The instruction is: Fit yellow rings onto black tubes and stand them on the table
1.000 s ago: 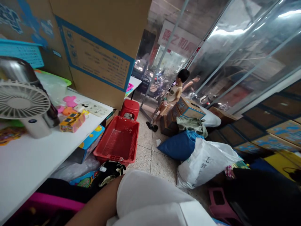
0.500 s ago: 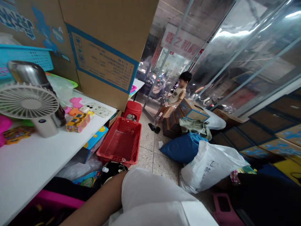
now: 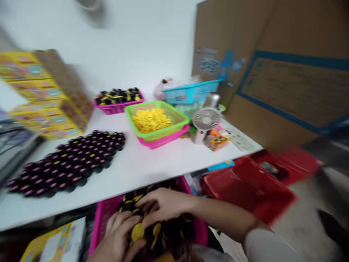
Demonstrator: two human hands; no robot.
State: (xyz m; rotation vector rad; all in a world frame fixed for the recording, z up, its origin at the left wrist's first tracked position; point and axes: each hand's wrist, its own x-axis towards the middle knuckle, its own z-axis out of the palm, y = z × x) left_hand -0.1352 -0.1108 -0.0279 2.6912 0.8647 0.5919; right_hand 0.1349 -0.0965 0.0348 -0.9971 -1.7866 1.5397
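Note:
My left hand (image 3: pixel 118 233) is closed around a small black piece with a round yellow cap (image 3: pixel 138 232), thumb below and fingers above. Close beside it, my right hand (image 3: pixel 165 205) reaches into the magenta basket (image 3: pixel 200 227) with bent fingers. Whatever sits between its thumb and fingers is dark and blurred, and I cannot make it out. Many black pieces with yellow parts (image 3: pixel 156 230) fill this basket, which is partly beneath the table edge.
On the white table (image 3: pixel 136 167) stand rows of black pieces with pink or yellow tops (image 3: pixel 71 160), stacked yellow boxes (image 3: pixel 43 94), a green basket (image 3: pixel 174 123) of yellow parts, and a small fan (image 3: pixel 206 119). A red crate (image 3: pixel 245 185) lies to the right.
My view has swung left from the doorway and floor bags to the table. Both hands now show at the magenta basket; before, only a forearm was visible.

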